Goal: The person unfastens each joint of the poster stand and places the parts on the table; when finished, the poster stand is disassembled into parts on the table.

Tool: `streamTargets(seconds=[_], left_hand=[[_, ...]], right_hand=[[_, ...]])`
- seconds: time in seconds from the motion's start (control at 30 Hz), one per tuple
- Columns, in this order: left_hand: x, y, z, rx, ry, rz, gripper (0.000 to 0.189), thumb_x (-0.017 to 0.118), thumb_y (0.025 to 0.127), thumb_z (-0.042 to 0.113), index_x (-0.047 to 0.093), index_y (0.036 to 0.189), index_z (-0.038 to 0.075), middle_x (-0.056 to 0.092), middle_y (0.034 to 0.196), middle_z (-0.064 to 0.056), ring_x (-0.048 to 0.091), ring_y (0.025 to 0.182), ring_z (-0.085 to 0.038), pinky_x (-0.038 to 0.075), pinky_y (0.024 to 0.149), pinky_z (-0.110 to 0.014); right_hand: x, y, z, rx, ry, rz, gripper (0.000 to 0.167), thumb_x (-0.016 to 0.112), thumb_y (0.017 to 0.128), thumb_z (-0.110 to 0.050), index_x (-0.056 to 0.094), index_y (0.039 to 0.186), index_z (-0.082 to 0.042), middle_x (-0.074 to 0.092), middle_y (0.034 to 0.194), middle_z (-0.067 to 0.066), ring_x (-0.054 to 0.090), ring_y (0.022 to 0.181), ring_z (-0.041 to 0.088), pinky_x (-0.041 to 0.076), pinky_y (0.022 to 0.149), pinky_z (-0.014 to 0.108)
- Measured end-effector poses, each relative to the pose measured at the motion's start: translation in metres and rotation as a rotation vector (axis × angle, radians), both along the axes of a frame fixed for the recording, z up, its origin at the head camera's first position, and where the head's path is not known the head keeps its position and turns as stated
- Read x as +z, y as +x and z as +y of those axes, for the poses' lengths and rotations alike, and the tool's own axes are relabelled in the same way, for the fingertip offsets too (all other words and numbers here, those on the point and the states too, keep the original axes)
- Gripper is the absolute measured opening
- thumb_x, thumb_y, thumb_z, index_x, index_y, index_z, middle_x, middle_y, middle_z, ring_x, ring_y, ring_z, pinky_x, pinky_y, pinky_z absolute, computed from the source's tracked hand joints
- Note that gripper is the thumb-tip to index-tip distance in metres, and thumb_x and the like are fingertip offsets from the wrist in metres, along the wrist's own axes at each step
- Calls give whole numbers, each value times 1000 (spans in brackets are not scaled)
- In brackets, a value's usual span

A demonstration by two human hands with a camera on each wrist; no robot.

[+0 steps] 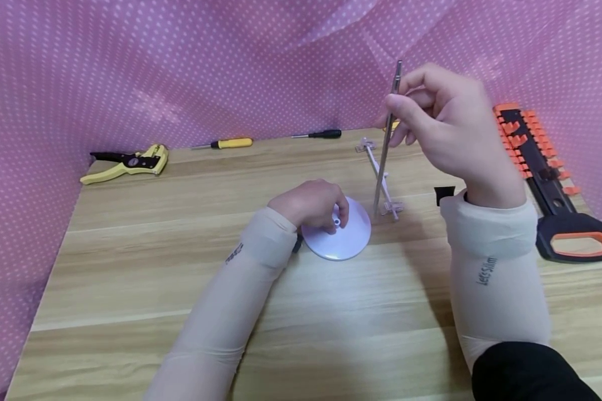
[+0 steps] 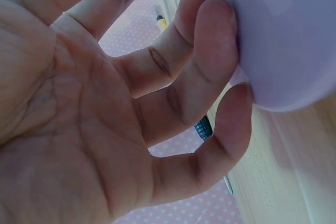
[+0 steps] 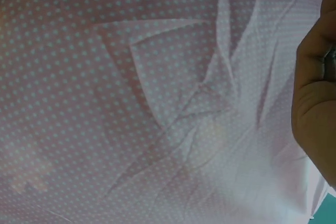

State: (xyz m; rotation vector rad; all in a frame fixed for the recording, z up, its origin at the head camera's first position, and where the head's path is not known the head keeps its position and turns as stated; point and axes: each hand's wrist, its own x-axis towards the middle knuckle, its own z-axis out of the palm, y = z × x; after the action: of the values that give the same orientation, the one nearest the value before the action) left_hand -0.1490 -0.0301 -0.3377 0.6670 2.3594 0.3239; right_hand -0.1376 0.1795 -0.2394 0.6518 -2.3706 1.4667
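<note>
In the head view my right hand (image 1: 438, 120) pinches a thin metal rod (image 1: 385, 150) between thumb and fingers near its upper end. The rod stands almost upright, its lower end close to the right of a white round base (image 1: 348, 245). Over that base bends my left hand (image 1: 311, 203), thumb and index finger at the small raised socket (image 1: 336, 221) in its middle. Curved fingers (image 2: 216, 40) press against the base's smooth surface (image 2: 283, 51) in the left wrist view. The right wrist view catches only the edge of the right hand (image 3: 317, 93); the rod is mostly hidden there.
Behind the rod lies a thin white bar with clear clips (image 1: 393, 207). Yellow wire strippers (image 1: 130, 164), a yellow screwdriver (image 1: 233, 143) and a black screwdriver (image 1: 326, 134) line the back edge. An orange-and-black rack (image 1: 539, 161) is at right. Pink dotted cloth (image 1: 231, 67) hangs behind.
</note>
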Motion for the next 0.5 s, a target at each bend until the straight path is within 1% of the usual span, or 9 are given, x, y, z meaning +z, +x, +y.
streamTargets(seconds=[0.13, 0.23, 0.37, 0.47, 0.5], left_hand=[[2, -1, 0, -6, 0, 0, 14, 85, 92, 14, 80, 97, 27, 65, 122, -4, 62, 107, -23, 61, 65, -29], [2, -1, 0, -22, -1, 13, 14, 85, 91, 15, 80, 97, 27, 66, 120, -3, 62, 107, -22, 60, 69, -29], [3, -1, 0, -40, -1, 31, 15, 86, 89, 15, 80, 96, 26, 68, 118, -2, 62, 107, -22, 58, 74, -29], [3, -1, 0, -41, 0, 31, 15, 87, 89, 15, 80, 96, 26, 69, 117, -2, 62, 106, -22, 57, 76, -29], [2, -1, 0, -42, 0, 33, 16, 87, 88, 15, 80, 96, 27, 69, 117, -2, 62, 106, -22, 57, 76, -29]], right_hand=[[-3, -7, -2, -69, 79, -106, 4, 70, 104, -12, 70, 100, -10, 76, 81, -12, 69, 63, 12, 48, 54, 18], [-6, -12, -4, -106, 126, -160, 9, 72, 103, -19, 71, 101, -10, 76, 80, -13, 69, 65, 12, 46, 53, 19], [-9, -16, -6, -135, 201, -187, 16, 73, 103, -25, 72, 101, -9, 76, 77, -15, 69, 63, 9, 48, 54, 18], [-12, -20, -7, -144, 255, -223, 20, 73, 103, -28, 73, 103, -8, 76, 76, -13, 68, 62, 8, 47, 53, 19], [-12, -21, -7, -146, 268, -235, 21, 73, 103, -29, 72, 104, -8, 77, 77, -11, 68, 62, 8, 45, 51, 20]])
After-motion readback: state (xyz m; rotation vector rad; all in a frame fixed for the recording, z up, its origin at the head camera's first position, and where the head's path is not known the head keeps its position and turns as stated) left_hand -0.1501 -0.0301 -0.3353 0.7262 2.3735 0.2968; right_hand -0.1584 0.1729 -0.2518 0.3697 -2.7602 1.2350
